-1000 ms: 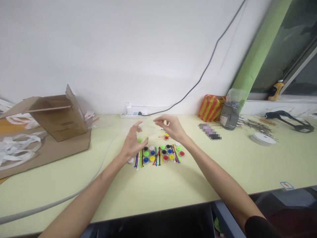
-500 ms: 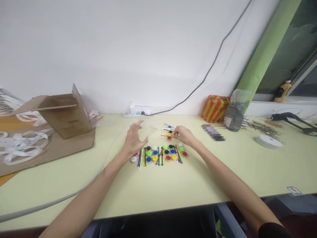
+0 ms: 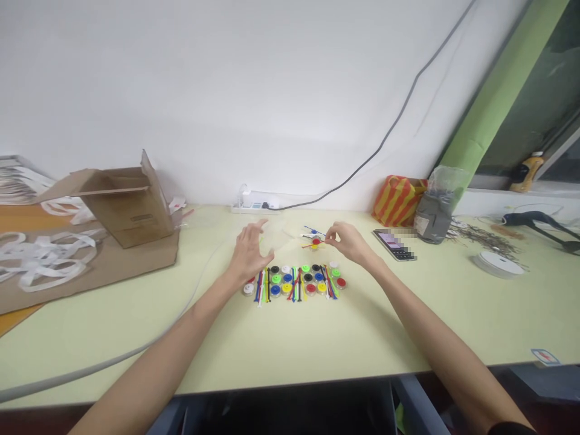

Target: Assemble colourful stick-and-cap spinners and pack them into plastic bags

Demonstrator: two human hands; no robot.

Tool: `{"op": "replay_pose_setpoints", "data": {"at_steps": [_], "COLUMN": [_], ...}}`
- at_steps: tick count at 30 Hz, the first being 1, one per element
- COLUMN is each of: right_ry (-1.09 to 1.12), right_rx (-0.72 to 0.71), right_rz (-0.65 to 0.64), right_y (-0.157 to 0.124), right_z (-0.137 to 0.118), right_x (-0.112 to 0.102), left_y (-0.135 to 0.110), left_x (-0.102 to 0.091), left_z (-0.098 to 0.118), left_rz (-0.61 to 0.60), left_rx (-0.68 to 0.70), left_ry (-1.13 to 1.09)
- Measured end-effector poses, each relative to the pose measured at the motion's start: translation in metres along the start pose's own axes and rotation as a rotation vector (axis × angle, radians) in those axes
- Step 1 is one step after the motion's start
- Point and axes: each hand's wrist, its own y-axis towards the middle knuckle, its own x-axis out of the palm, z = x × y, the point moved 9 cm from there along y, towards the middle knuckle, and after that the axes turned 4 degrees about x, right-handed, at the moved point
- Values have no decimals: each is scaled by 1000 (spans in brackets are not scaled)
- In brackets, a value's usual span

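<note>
Above the middle of the bench (image 3: 290,344), the right hand (image 3: 348,243) pinches thumb and fingertips together on the arm of a red spinner (image 3: 316,241), beside a yellow one. The left hand (image 3: 247,254) curves with thumb and fingers wide apart; whether it holds anything clear, I cannot tell. Nearer the bench's edge lie coloured discs (image 3: 287,278) and bundled plastic arrows (image 3: 296,285).

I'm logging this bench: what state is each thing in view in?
Left hand: open, thumb apart
Right hand: pinching red spinner
Coloured discs: grouped
Coloured arrows: in bundles between discs
Cardboard box: upright, flaps open
Power strip: black plug inserted
Phone: flat, face up
White reel: lying flat
</note>
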Motion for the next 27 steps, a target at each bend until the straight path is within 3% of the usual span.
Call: {"op": "replay_pose_setpoints", "data": {"at_steps": [3,6,11,15,18,22,27], "right_ry": [166,280,382,515,490,318,347], "right_rx": [-96,-185,-323,-361,-446,-526,-485], "right_rz": [182,269,186,18,-76,-9,190], "right_y": [-6,-8,5,11,7,9,25], "right_z": [-27,-56,-103,-127,-140,-148,-153], "right_x": [-38,-54,-35,-18,-11,-8,-25], "left_y": [0,0,0,-1,-1,-1,-1], "left_x": [1,1,1,-2,-1,-2,-1], "left_z": [0,2,6,4,0,-4,-11], "left_rz": [-9,-15,7,71,86,114,130], "left_rx": [-4,-5,-33,-33,-41,-72,-117], "left_ry": [12,1,-73,-164,-211,-245,-396]}}
